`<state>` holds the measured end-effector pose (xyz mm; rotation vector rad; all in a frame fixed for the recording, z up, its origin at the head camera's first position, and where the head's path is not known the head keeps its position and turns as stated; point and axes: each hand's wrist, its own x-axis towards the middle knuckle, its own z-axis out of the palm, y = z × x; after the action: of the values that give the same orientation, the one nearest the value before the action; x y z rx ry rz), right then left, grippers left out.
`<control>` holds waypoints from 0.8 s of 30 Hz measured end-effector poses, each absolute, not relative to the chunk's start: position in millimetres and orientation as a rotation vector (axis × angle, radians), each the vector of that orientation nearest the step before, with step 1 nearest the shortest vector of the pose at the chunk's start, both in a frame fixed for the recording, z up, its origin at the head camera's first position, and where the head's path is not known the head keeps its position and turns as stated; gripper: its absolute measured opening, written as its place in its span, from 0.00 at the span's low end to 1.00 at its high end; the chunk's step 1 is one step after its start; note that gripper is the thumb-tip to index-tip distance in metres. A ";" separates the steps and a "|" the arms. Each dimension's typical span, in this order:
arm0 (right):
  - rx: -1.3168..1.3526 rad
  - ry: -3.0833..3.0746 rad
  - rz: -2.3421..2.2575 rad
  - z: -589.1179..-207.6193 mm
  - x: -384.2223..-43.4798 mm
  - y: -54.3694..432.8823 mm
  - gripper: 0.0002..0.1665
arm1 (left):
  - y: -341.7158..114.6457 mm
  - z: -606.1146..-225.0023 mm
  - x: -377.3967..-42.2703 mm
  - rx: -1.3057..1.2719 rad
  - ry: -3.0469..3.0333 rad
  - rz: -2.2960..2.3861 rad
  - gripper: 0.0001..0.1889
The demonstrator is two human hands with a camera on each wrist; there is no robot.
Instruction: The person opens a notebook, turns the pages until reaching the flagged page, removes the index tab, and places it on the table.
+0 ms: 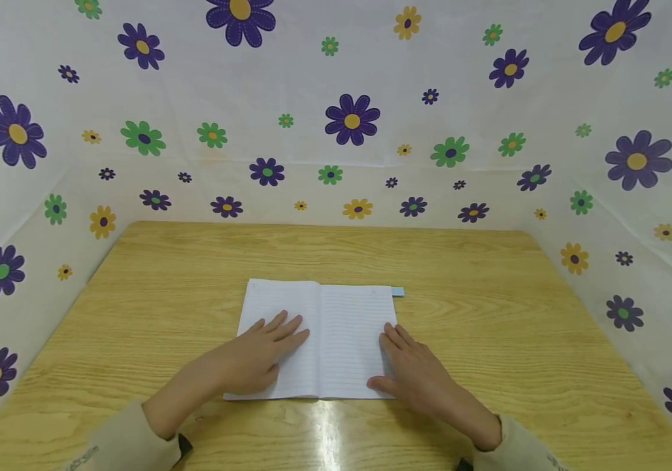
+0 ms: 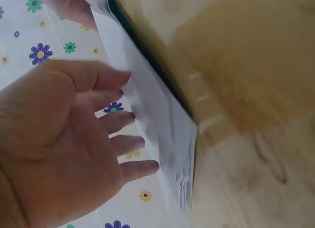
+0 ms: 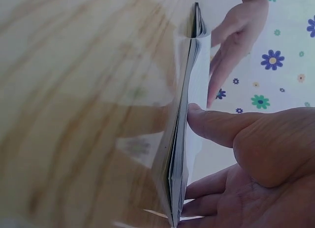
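Observation:
An open notebook (image 1: 350,347) with lined white pages lies flat on the wooden table. My left hand (image 1: 259,356) rests on the left page with its fingers spread; in the left wrist view the fingertips of that hand (image 2: 74,134) meet the paper. At the right page's outer edge is my right hand (image 1: 415,369), its fingers extended along the margin. The right wrist view shows the thumb of this hand (image 3: 266,159) on the page and the other fingers beside the stacked page edges. A light blue tab (image 1: 398,292) sticks out at the notebook's upper right.
The notebook lies near the front middle of the wooden table (image 1: 336,255). White sheeting (image 1: 289,72) printed with purple, green and yellow flowers stands around the back and both sides of the table. Light reflects off the tabletop in front of the notebook.

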<state>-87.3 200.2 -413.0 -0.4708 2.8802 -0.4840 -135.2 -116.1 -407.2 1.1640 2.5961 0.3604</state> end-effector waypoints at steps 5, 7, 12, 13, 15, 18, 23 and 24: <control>-0.473 2.885 -0.478 -413.0 -88.1 199.8 0.50 | -112.5 -406.7 -133.3 1.117 2.641 0.415 0.28; -0.473 2.885 -0.472 -412.7 -88.4 199.6 0.50 | -111.0 -406.5 -133.0 1.095 2.639 0.442 0.31; -0.476 2.892 -0.470 -412.9 -87.5 199.3 0.49 | -106.1 -411.1 -133.2 1.046 2.632 0.467 0.40; -0.479 2.895 -0.471 -413.2 -87.3 199.3 0.49 | -105.2 -412.3 -133.4 1.046 2.633 0.464 0.41; -0.483 2.900 -0.470 -413.8 -87.0 199.6 0.49 | -103.8 -413.3 -133.4 1.035 2.638 0.440 0.43; -0.490 2.902 -0.465 -414.1 -87.3 200.0 0.49 | -103.2 -411.2 -132.3 1.008 2.637 0.423 0.44; -0.482 2.887 -0.457 -411.6 -87.6 199.7 0.49 | -104.5 -405.6 -128.8 0.896 2.632 0.401 0.48; -0.480 2.884 -0.456 -410.9 -87.7 199.6 0.49 | -105.1 -404.9 -128.1 0.878 2.635 0.391 0.49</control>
<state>-87.7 199.6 -410.9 -0.4802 2.8837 -0.4563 -128.1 -105.1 -404.9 0.8781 2.6346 0.3914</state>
